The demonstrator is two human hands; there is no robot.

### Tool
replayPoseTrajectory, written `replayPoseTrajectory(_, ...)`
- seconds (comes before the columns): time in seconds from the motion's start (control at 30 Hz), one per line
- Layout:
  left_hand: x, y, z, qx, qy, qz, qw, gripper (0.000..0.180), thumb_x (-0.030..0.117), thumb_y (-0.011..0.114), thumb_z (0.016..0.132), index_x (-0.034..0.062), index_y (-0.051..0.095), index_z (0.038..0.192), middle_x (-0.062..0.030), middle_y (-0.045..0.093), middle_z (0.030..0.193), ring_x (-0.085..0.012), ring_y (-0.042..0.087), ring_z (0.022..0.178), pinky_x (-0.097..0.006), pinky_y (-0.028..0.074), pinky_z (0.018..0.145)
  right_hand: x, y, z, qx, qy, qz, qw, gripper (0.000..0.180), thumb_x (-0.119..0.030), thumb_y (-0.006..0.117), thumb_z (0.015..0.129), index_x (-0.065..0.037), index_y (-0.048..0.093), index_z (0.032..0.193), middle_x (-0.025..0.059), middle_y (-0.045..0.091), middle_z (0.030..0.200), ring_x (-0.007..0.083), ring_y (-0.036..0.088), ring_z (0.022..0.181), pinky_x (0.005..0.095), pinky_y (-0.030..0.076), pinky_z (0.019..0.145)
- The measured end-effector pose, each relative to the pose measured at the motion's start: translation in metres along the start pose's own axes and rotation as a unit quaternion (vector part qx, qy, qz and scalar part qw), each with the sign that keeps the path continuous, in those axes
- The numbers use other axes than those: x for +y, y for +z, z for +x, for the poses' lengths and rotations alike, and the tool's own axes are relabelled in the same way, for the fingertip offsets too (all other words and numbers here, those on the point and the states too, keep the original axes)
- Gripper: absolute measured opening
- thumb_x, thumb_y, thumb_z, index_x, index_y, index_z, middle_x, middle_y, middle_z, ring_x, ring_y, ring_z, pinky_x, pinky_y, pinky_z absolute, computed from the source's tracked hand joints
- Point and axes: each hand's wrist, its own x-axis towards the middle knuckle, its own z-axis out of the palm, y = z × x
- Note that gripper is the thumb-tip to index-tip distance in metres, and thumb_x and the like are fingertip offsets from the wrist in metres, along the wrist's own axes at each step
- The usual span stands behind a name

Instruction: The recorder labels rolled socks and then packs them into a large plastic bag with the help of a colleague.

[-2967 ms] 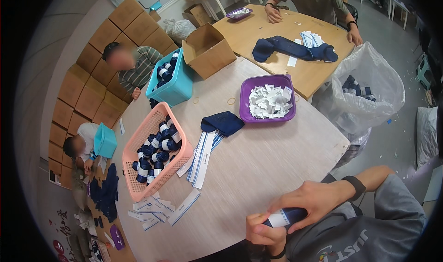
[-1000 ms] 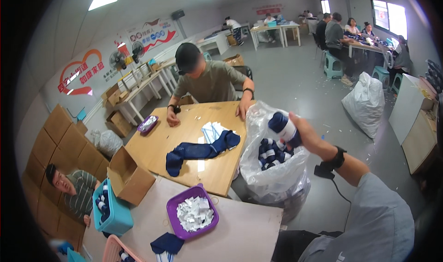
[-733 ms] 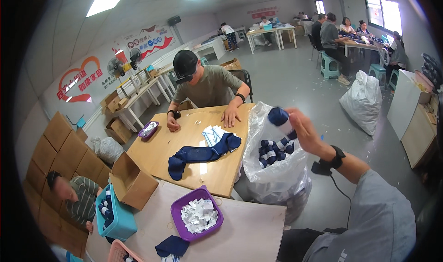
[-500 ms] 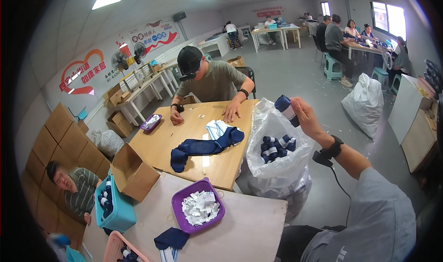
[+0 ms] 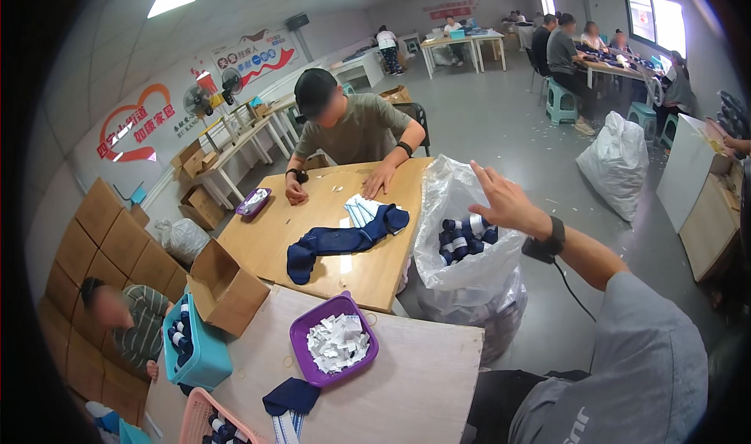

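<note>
My right hand (image 5: 504,203) hangs over the mouth of a large clear plastic bag (image 5: 446,281), fingers stretched out and holding nothing. Inside the bag lie several navy rolls (image 5: 460,247), each wrapped in a white band. My left hand is out of the picture. On the pale table before me sits a purple basket (image 5: 303,363) filled with small white slips (image 5: 338,344). Near it lies a navy cloth strip (image 5: 289,395) with white printed pieces at its lower end. A pink basket (image 5: 195,413) at the bottom edge holds more banded rolls.
A turquoise basket (image 5: 210,366) of rolls and an open cardboard box (image 5: 235,299) stand at the table's left. Across the wooden table (image 5: 368,281), with a long navy cloth (image 5: 336,240) on it, sits a co-worker (image 5: 356,127). A full white sack (image 5: 614,162) stands on the floor.
My right hand held a banded navy roll above the bag; it has let go and the fingers are now spread. The co-worker across the table has lowered their head.
</note>
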Motion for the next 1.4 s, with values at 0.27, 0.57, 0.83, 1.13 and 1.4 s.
replayPoseTrajectory(0.27,-0.004,-0.002,-0.003,0.029,-0.036,-0.015,0.999,0.035,0.024,0.055,0.102,-0.0098,0.065,0.102,-0.0179,0.061,0.104,-0.0275,0.062,0.089,-0.035,0.056,0.076,-0.119,-0.001,-0.112,-0.303,-0.305,0.371,0.823,0.016,-0.020,0.064,0.087,-0.010,0.064,0.099,0.0067,0.066,0.082,0.0258,0.066,0.075,0.0401,0.050,0.063)
replayPoseTrajectory(0.57,-0.023,-0.023,-0.009,0.077,-0.066,0.006,0.995,0.032,0.023,0.057,0.101,-0.0083,0.065,0.099,-0.0169,0.061,0.103,-0.0267,0.061,0.091,-0.034,0.053,0.079,-0.210,0.050,-0.230,-0.457,-0.391,0.480,0.638,0.018,-0.028,0.059,0.095,-0.011,0.066,0.098,0.0091,0.068,0.082,0.0308,0.065,0.071,0.0407,0.052,0.064)
replayPoseTrajectory(0.83,-0.046,-0.043,-0.017,0.093,-0.133,0.025,0.986,0.030,0.023,0.058,0.100,-0.0058,0.063,0.107,-0.0140,0.062,0.104,-0.0233,0.061,0.094,-0.034,0.053,0.083,-0.229,0.050,-0.238,-0.376,-0.340,0.541,0.671,0.021,-0.024,0.062,0.087,-0.006,0.062,0.076,0.0178,0.059,0.066,0.0388,0.059,0.061,0.0469,0.046,0.056)
replayPoseTrajectory(1.13,-0.052,-0.046,-0.019,0.072,-0.162,-0.037,0.984,0.029,0.024,0.060,0.099,-0.0033,0.064,0.108,-0.0115,0.062,0.105,-0.0222,0.061,0.095,-0.033,0.052,0.085,-0.229,0.041,-0.245,-0.363,-0.322,0.499,0.718,0.021,-0.023,0.062,0.088,-0.007,0.061,0.075,0.0173,0.057,0.061,0.0381,0.057,0.055,0.0462,0.045,0.052)
replayPoseTrajectory(1.4,-0.047,-0.042,-0.024,0.126,-0.164,-0.003,0.978,0.024,0.020,0.062,0.097,-0.0025,0.067,0.104,-0.0123,0.065,0.105,-0.0236,0.062,0.096,-0.035,0.051,0.083,-0.241,0.047,-0.240,-0.398,-0.326,0.525,0.678,0.019,-0.021,0.063,0.087,-0.006,0.061,0.076,0.0176,0.059,0.063,0.0384,0.058,0.057,0.0452,0.046,0.053)
